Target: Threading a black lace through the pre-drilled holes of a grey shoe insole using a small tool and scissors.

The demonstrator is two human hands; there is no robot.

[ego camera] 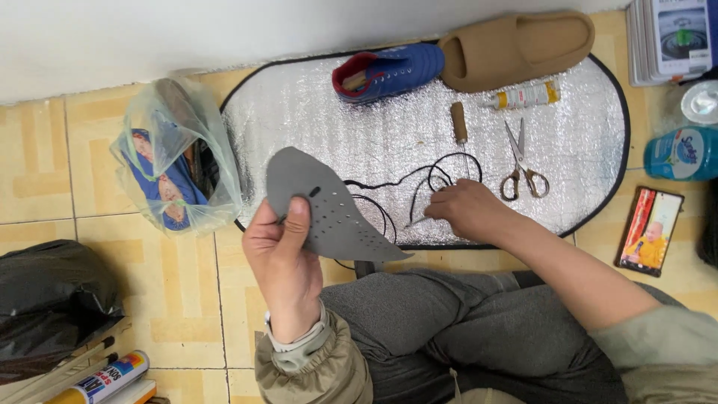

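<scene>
My left hand [280, 258] holds up a grey perforated shoe insert [321, 206], thumb pressed on its face. My right hand [467, 209] rests on the silver foil mat [389, 135], fingers pinched on a black cord [419, 179] that loops across the mat and runs back toward the grey piece. A wooden-handled awl [458, 123] and scissors [521, 161] lie just beyond my right hand. My legs in grey trousers sit below.
A blue shoe [389, 71], tan slipper [516, 46] and small glue bottle [527, 96] line the mat's far edge. A plastic bag [176, 157] sits left, a black bag [48, 299] and tubes lower left. A phone [649, 230] and blue bottle [682, 153] are right.
</scene>
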